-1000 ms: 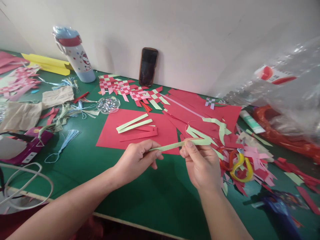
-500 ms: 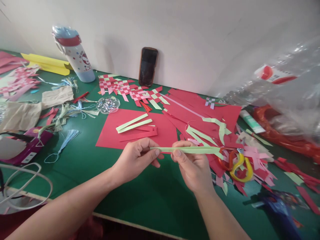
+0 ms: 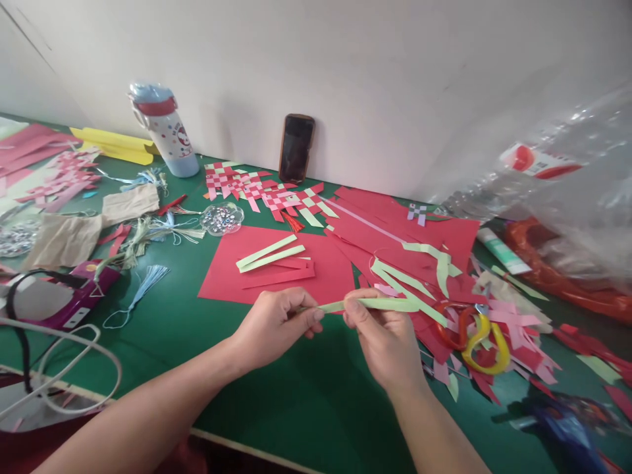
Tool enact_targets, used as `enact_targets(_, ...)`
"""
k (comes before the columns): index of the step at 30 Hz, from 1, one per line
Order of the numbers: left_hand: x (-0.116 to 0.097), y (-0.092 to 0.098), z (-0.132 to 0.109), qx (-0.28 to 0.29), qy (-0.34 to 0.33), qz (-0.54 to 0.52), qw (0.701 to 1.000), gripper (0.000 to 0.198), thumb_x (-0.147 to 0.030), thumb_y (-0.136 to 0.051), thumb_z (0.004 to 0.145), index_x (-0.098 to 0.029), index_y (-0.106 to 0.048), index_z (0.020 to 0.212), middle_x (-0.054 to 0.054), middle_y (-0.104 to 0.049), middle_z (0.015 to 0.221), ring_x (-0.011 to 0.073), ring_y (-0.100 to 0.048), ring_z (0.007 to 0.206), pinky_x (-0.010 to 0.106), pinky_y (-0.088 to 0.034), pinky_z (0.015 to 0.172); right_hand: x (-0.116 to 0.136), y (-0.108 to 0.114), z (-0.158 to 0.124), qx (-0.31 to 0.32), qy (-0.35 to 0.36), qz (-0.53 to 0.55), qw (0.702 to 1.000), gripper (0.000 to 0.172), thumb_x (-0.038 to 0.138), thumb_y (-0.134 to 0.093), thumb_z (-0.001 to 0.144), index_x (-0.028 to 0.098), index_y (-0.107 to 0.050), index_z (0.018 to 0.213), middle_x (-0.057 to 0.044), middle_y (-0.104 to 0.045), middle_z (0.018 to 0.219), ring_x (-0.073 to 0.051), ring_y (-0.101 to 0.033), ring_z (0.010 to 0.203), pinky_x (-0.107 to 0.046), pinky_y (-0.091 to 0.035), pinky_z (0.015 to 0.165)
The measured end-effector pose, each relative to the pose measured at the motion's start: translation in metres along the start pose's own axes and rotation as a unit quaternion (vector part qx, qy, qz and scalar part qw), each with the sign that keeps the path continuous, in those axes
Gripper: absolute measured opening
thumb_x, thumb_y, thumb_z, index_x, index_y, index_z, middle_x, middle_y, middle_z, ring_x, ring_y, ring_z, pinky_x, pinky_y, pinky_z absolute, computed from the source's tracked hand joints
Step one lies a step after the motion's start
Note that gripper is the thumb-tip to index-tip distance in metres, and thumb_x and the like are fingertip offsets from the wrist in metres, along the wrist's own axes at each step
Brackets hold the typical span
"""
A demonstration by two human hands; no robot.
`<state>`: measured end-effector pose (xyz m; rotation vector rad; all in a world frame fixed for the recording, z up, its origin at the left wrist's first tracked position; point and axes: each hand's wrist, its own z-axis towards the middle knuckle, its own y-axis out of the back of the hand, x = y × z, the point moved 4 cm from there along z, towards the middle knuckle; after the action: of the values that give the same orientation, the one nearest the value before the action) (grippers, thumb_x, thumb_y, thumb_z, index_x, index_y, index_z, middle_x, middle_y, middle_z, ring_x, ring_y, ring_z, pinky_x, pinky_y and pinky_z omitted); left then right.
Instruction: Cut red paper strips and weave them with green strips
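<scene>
Both of my hands pinch one long pale green paper strip (image 3: 382, 304) above the green table (image 3: 296, 388). My left hand (image 3: 276, 324) grips its left end with thumb and fingers closed. My right hand (image 3: 382, 339) pinches it a little further right, and the rest of the strip runs on to the right over red paper. Behind my hands lies a red paper sheet (image 3: 222, 276) with two more green strips (image 3: 269, 253) and red strips on it.
Red and yellow scissors (image 3: 476, 332) lie right of my right hand among paper scraps. Woven red, pink and green paper pieces (image 3: 261, 191), a phone (image 3: 296, 148) leaning on the wall, a water bottle (image 3: 165, 128), a dish of beads (image 3: 222, 218) and tassels (image 3: 143, 289) lie further back.
My hands have drawn closer together along the green strip, and the right end of the strip has dropped lower. The camera view has tilted slightly, moving everything down and right.
</scene>
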<state>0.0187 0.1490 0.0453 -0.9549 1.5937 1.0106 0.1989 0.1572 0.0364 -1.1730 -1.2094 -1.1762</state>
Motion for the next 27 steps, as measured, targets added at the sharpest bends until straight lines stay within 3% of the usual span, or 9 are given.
enact_targets(5,0.001,0.002,0.001,-0.005,0.007,-0.017,1.000,0.020,-0.033,-0.059,0.090,-0.017,-0.061,0.079,0.003,-0.074,0.078,0.0124,-0.068,0.066,0.022,-0.052,0.064,0.005,0.025,0.011,-0.109,0.019,0.075,0.991,0.021,0.038,-0.079,0.078,0.021,-0.068,0.079,0.003,-0.054,0.064,-0.010,-0.047,0.059,-0.026,-0.040,0.057)
enact_targets(10,0.001,0.008,0.004,-0.013,0.002,-0.014,1.000,0.021,-0.035,-0.058,0.090,-0.017,-0.061,0.080,0.003,-0.074,0.077,0.0124,-0.068,0.066,0.022,-0.052,0.063,0.006,0.039,0.018,-0.165,0.037,0.062,0.984,0.025,0.040,-0.084,0.071,0.020,-0.069,0.077,0.003,-0.055,0.060,-0.009,-0.046,0.056,-0.025,-0.038,0.054)
enact_targets(20,0.000,0.029,0.008,-0.064,-0.030,0.126,0.990,0.033,-0.045,-0.043,0.094,-0.020,-0.059,0.082,0.002,-0.073,0.082,0.0146,-0.069,0.072,0.026,-0.055,0.070,-0.002,0.038,0.021,-0.133,0.022,-0.076,0.988,0.034,0.052,-0.075,0.076,0.019,-0.068,0.079,0.004,-0.052,0.055,-0.011,-0.047,0.054,-0.026,-0.041,0.053)
enact_targets(24,-0.001,0.052,0.013,-0.142,-0.020,0.264,0.954,0.026,-0.038,-0.046,0.091,-0.021,-0.063,0.082,0.002,-0.067,0.072,0.0193,-0.061,0.070,0.032,-0.050,0.068,0.006,0.037,0.021,-0.143,0.063,-0.174,0.972,0.036,0.051,-0.064,0.085,0.019,-0.070,0.099,-0.004,-0.069,0.078,-0.013,-0.056,0.061,-0.026,-0.047,0.058)
enact_targets(27,0.002,0.070,0.017,-0.187,-0.024,0.362,0.913,0.023,-0.029,-0.046,0.088,-0.020,-0.062,0.073,0.006,-0.064,0.076,0.0247,-0.058,0.084,0.040,-0.047,0.083,0.010,0.031,0.019,-0.127,0.106,-0.243,0.956,0.034,0.049,-0.057,0.090,0.018,-0.068,0.102,-0.005,-0.070,0.081,-0.014,-0.059,0.064,-0.028,-0.050,0.060)
